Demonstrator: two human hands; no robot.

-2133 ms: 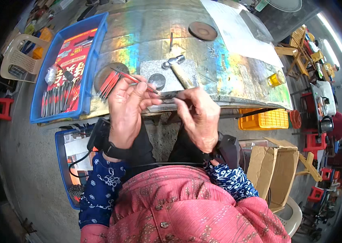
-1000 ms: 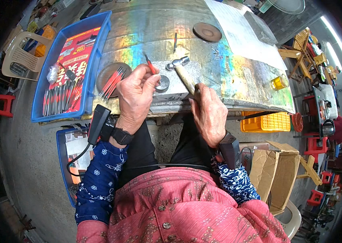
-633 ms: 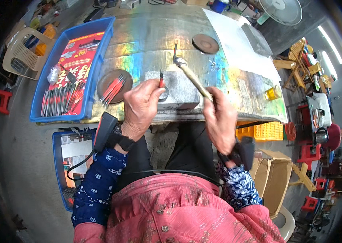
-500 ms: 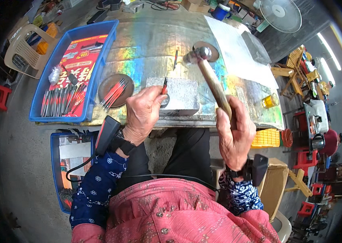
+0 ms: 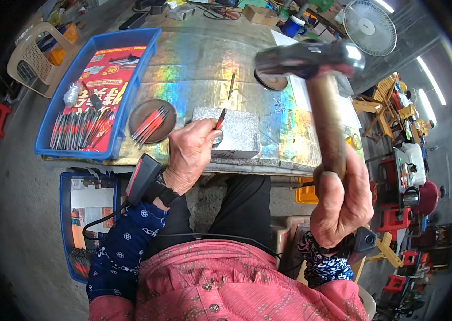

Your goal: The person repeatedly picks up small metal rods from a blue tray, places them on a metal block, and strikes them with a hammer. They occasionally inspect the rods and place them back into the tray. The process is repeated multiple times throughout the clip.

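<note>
My left hand point(image 5: 189, 154) pinches a slim red-and-black tool point(image 5: 220, 119) upright at the near left part of a grey metal block point(image 5: 241, 131). A round dark piece under the fingertips is partly hidden. My right hand point(image 5: 343, 211) grips the wooden handle of a hammer point(image 5: 327, 123); its metal head is raised above the table, right of the block. Another slim dark-and-red tool point(image 5: 232, 85) lies on the table beyond the block. Left of my left hand, a round brown dish point(image 5: 153, 104) holds several similar red-and-black tools point(image 5: 150, 127).
A blue tray point(image 5: 139, 80) with many such tools and a red printed sheet stands at the table's left. Another blue bin point(image 5: 66, 214) is below it. A second brown dish point(image 5: 274, 83) and a fan point(image 5: 369, 27) are toward the far right.
My right hand has lifted the hammer up and to the right, away from the block. My left hand keeps its pinch on the slim tool, nearly in place.
</note>
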